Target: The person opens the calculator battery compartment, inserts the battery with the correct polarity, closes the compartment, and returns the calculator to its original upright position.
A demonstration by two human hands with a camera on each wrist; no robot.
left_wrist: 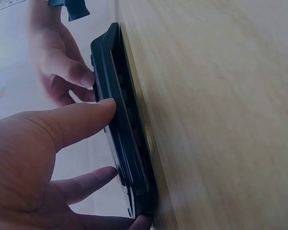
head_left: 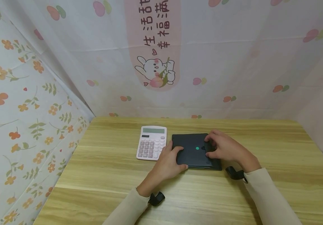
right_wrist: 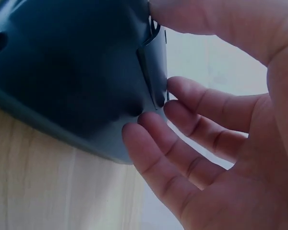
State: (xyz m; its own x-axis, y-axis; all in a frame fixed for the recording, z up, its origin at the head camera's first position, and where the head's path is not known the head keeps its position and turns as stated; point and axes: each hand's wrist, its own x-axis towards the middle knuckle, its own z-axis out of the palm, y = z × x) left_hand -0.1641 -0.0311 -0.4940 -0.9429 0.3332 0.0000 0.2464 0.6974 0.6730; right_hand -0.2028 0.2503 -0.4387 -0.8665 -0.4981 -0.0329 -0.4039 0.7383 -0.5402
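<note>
A black calculator [head_left: 188,156] lies face down on the wooden table, with a small round green sticker on its back. My left hand [head_left: 168,162] holds its left side, the thumb against the near edge and other fingers over the back and far side. At the right part of the back, my right hand [head_left: 226,148] pinches the battery cover [right_wrist: 156,67] between thumb and fingers. In the right wrist view a dark gap runs along that cover's edge. The left wrist view shows the calculator's casing [left_wrist: 120,115] edge-on; its keys face the table, mostly hidden.
A white calculator [head_left: 151,143] lies face up just left of the black one, close to my left hand. The wooden table [head_left: 94,187] ends at a printed cloth curtain [head_left: 234,62] behind. Black camera mounts [head_left: 157,199] sit at both wrists.
</note>
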